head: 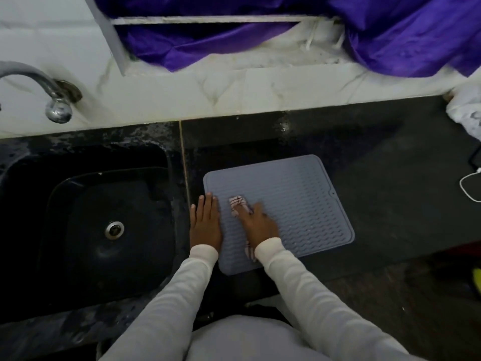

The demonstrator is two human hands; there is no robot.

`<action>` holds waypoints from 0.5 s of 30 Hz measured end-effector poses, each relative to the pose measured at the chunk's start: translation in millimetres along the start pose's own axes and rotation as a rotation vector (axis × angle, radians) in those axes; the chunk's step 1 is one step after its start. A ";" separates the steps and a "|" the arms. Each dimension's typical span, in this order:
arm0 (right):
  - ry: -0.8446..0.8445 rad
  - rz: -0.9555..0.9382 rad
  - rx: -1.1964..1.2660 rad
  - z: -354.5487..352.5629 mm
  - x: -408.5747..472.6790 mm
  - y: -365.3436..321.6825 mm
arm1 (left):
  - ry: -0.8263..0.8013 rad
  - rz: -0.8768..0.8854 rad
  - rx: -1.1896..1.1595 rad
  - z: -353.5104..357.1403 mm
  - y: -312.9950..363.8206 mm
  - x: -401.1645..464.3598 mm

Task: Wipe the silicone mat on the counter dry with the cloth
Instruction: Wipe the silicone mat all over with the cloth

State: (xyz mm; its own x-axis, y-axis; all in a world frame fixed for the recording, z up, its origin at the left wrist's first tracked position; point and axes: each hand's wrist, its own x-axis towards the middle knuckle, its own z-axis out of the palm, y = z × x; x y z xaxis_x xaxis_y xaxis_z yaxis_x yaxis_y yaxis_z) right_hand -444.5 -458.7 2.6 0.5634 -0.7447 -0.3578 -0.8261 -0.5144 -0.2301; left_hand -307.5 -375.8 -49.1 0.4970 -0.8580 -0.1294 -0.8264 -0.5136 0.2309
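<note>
A grey ribbed silicone mat [294,201] lies flat on the black counter [377,183], just right of the sink. My left hand [205,222] lies flat with straight fingers on the mat's left edge. My right hand [259,222] presses a pale striped cloth [237,204] onto the left part of the mat. The cloth pokes out ahead of the fingers and behind the wrist near the white sleeve; its middle is hidden under the hand. The right hand is slightly blurred.
A black sink [104,220] with a metal drain sits to the left, a chrome tap [52,100] above it. Purple fabric [390,43] hangs over the white ledge behind. A white cable [468,188] and a white bag [466,110] lie at the far right.
</note>
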 end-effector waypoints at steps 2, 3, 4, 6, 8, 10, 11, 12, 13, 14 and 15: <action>0.022 0.065 0.034 -11.5 -6.7 20.7 | 0.015 0.008 -0.019 2.0 1.3 -0.6; 0.030 0.124 0.049 -17.3 -9.3 35.0 | 0.018 0.013 -0.028 1.7 0.4 -0.9; 0.062 0.201 0.091 -22.9 -12.2 50.6 | 0.023 0.016 -0.039 1.5 -1.0 -1.0; 0.152 0.277 0.121 -32.0 -19.5 79.2 | 0.022 0.030 -0.035 1.7 -2.8 -0.2; 0.224 0.294 0.124 -33.7 -20.1 102.1 | 0.012 0.042 -0.020 2.4 -2.5 0.3; 0.235 0.369 0.197 -36.7 -17.6 119.7 | -0.003 0.041 -0.004 0.0 -1.4 0.0; 0.239 0.401 0.226 -38.3 -16.3 125.8 | -0.003 0.042 0.016 -1.3 -1.5 -0.2; 0.259 0.438 0.244 -42.2 -17.0 129.2 | -0.001 0.043 0.036 -2.1 -1.5 -0.1; 0.283 0.497 0.292 -44.5 -17.3 135.5 | -0.005 0.042 0.047 -2.6 -1.6 0.3; 0.298 0.555 0.341 -47.2 -18.2 142.0 | -0.012 0.040 0.051 -3.7 -1.5 0.1; 0.310 0.617 0.411 -52.1 -19.8 148.6 | -0.018 0.041 0.054 -4.8 -0.4 -0.4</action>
State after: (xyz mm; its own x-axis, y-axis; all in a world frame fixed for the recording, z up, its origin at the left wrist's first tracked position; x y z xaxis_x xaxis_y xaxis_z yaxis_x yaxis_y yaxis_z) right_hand -577.8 -542.5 22.6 -0.0682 -0.9589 -0.2755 -0.8941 0.1813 -0.4096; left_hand -306.1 -375.3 -44.5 0.4578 -0.8783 -0.1379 -0.8594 -0.4769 0.1843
